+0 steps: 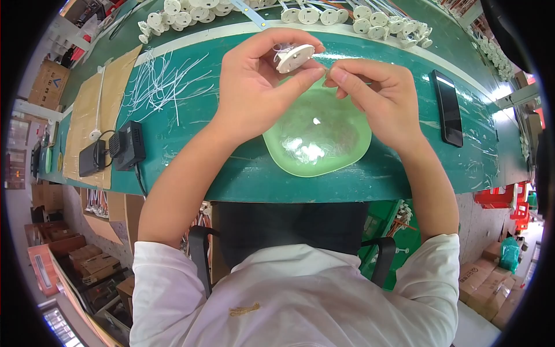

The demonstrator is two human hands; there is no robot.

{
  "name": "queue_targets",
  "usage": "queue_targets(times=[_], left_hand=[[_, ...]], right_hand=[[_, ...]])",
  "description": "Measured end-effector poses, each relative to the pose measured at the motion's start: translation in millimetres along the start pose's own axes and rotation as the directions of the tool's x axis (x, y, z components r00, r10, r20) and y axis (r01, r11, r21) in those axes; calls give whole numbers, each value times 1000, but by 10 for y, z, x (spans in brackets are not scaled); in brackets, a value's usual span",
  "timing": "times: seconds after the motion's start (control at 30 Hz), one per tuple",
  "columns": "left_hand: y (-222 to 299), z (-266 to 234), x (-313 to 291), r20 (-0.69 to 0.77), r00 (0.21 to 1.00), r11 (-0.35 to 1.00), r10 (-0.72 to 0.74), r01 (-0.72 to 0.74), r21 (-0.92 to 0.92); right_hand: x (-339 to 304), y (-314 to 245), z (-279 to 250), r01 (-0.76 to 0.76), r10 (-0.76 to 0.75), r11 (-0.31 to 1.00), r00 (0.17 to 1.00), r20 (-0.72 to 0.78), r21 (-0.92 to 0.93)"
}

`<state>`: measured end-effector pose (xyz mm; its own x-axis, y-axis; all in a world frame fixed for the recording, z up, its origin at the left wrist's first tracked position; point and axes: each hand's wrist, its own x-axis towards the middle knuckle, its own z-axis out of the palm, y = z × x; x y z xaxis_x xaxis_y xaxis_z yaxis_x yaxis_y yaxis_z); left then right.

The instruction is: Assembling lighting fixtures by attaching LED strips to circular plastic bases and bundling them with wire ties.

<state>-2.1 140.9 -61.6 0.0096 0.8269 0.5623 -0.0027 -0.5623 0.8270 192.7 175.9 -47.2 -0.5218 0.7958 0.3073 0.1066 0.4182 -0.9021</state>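
My left hand [260, 87] is closed around a small round white plastic disc [296, 58] with holes in its face. Thin pale wires curl behind the disc, between my fingers. Close beside it, my right hand [376, 89] pinches with thumb and forefinger; what lies between those fingertips is too small to make out. Both hands are over a light green bowl [318, 141], which holds something clear and shiny. To the left on the green table [243, 179] lies a loose bunch of thin white wires [165, 84].
Many white discs with wires [185, 14] line the far edge. A black phone [447, 108] lies at right. On the left are a black power adapter [129, 146] and a cardboard sheet [87, 118]. Chair armrests [202, 254] flank me; boxes [485, 283] stand on the floor.
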Motion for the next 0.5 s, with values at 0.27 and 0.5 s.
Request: queue_targets(times=[0.27, 0.5], left_hand=[[-6, 25, -18, -15, 1000, 999, 21, -22, -47], [-17, 21, -24, -60, 998, 1000, -4, 6, 21]], right_hand=[[-53, 48, 165, 124, -134, 990, 980, -147, -72], [-28, 31, 138, 280, -346, 891, 929, -134, -358]])
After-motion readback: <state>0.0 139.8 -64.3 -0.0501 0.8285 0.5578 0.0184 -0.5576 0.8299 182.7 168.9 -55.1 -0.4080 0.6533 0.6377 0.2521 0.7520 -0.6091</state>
